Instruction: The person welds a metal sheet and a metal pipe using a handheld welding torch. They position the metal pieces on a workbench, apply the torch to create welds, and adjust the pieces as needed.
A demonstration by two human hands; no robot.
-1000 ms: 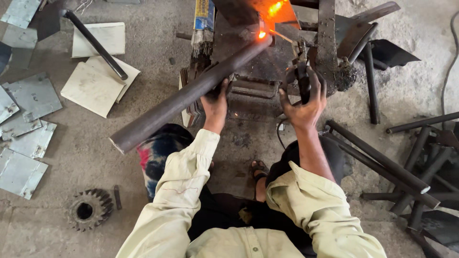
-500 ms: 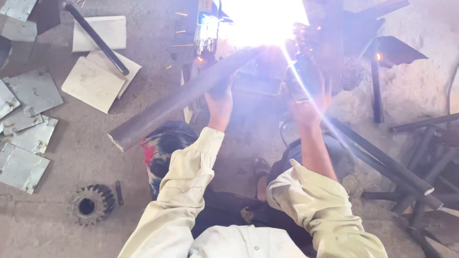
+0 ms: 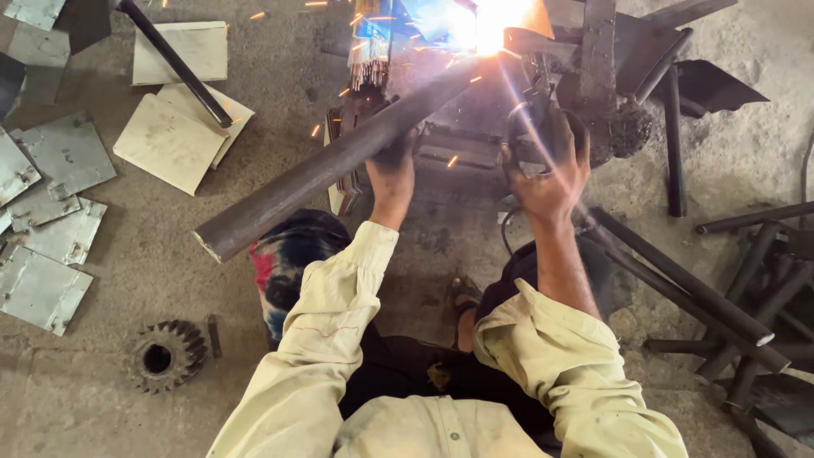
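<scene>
Head view, looking down on a seated worker at a welding station on a concrete floor. The left hand [image 3: 392,174] is closed under and around a long dark steel pipe [image 3: 339,161], which runs from about 8 o'clock, its cut end free above the floor, up to about 1 o'clock, where it meets the metal frame [image 3: 598,51]. The right hand [image 3: 549,165] is curled around an electrode holder [image 3: 530,127] pointed toward 12 o'clock; how tightly its fingers close cannot be told through the glare. A bright arc [image 3: 492,17] burns at the pipe's upper end, with sparks scattered toward 10 o'clock and a bundle of welding rods [image 3: 370,51] just beside it. Flat steel plates [image 3: 170,140] lie at 10 o'clock, a black bar [image 3: 174,61] across them; a toothed gear [image 3: 163,356] rests at 8 o'clock, and loose rods [image 3: 678,288] lie at 3 to 4 o'clock. Likely hazards: both hands are bare and near the arc, so sparks or heat conducted along the pipe could burn them; if the supporting grip slackens, the long overhanging pipe could sag and spoil the joint; sparks could also land on the cloth bundle [image 3: 288,254] at the worker's knee
</scene>
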